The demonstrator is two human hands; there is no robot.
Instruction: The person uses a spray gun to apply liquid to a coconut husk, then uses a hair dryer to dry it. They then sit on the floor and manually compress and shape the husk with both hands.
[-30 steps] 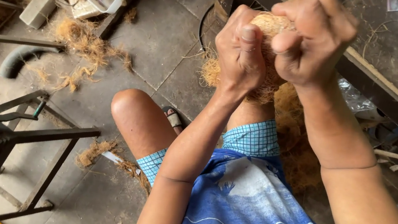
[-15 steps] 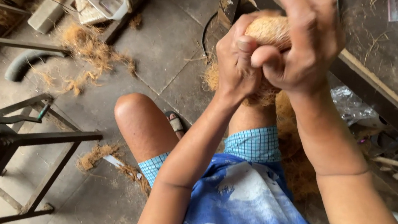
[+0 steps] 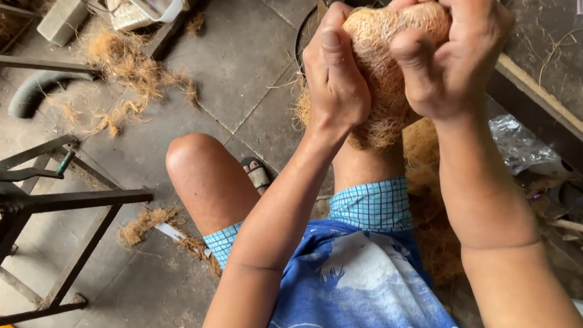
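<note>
We hold a fibrous brown coconut husk [image 3: 386, 57] raised over our knees, left hand [image 3: 339, 81] and right hand [image 3: 453, 58] both clamped around it. Wooden bench edge [image 3: 558, 108] close right; bare concrete floor [image 3: 238, 54] left, strewn with loose fibre [image 3: 126, 62].

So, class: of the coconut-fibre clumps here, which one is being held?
The ball of fibre gripped between left hand and right hand; the other clumps lie loose on the floor.
</note>
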